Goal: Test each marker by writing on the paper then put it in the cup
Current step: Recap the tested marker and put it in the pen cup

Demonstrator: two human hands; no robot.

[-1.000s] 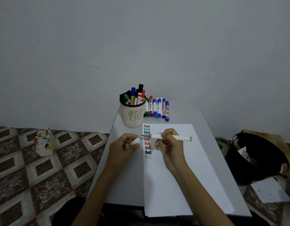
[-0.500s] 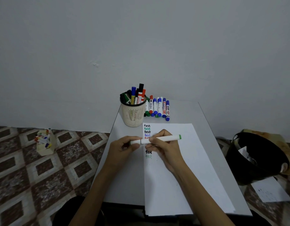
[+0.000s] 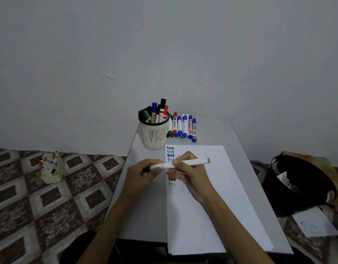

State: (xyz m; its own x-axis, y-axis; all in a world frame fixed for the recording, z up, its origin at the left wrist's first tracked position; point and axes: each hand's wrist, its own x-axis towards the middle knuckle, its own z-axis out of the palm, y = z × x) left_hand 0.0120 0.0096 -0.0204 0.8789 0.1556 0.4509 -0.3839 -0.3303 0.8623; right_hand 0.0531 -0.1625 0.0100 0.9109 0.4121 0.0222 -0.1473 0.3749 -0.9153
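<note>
- The left hand (image 3: 143, 174) has its fingers curled round the cap end of the white-and-green marker (image 3: 185, 163). The cap looks pushed on, but I cannot tell whether it is fully seated. A loose cap could slip off in the cup and let the tip dry.
- The mesh cup (image 3: 154, 134) stands beyond the hands, near the table's (image 3: 145, 216) left edge, and is already crowded with markers. Another one dropped in could snag on those standing there. A careless knock could tip so light a cup.
- The column of "test" words (image 3: 170, 151) lies partly under the hands on the paper (image 3: 202, 197). The lowest, pale green word may still be wet, and a dragged palm would smear it.
- The right hand (image 3: 191, 174) pinches the marker's barrel between thumb and fingers. The marker is held level just above the paper's upper left, spanning both hands. If either hand lets go too soon, it could drop and roll.
- The row of loose markers (image 3: 183, 126) lies just right of the cup, side by side. A reach to the cup could brush them, sending some rolling or mixing untested with tested.
</note>
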